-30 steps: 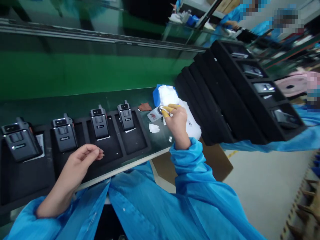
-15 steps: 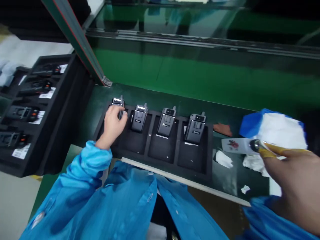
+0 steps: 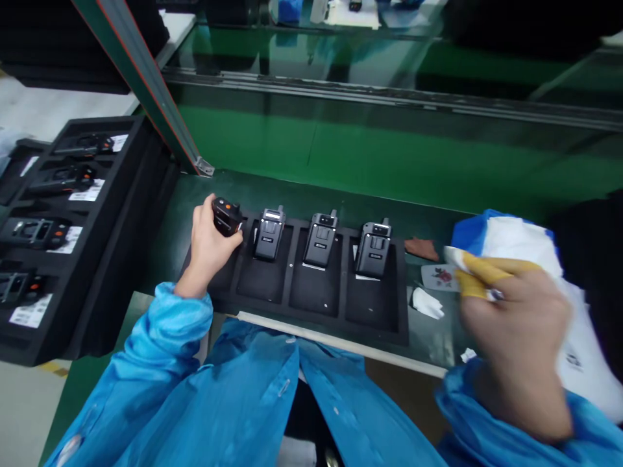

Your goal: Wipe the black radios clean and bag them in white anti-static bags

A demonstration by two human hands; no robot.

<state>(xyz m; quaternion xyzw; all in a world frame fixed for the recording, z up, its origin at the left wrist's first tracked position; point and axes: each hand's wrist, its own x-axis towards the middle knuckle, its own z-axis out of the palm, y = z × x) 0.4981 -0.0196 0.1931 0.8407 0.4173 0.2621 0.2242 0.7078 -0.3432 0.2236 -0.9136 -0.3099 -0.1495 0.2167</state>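
Note:
My left hand (image 3: 208, 241) is closed round a small black radio (image 3: 226, 216) with orange side buttons, lifted and tilted above the leftmost slot of a black foam tray (image 3: 318, 305). Three more black radios (image 3: 320, 239) stand upright in the other slots. My right hand (image 3: 516, 327), with yellow finger cots on thumb and forefinger, pinches a small white piece and something metallic that is blurred, near the right edge. Both arms wear blue sleeves.
A white cloth pack with a blue edge (image 3: 516, 246), a small printed card (image 3: 437, 277), a brown scrap (image 3: 421, 248) and white paper bits (image 3: 427, 303) lie right of the tray. Stacked black trays with radios (image 3: 53, 227) stand at left. A green conveyor (image 3: 389, 155) runs behind.
My left hand has lifted the leftmost radio out of its slot and tilted it. My right hand has drawn in towards me, away from the printed card.

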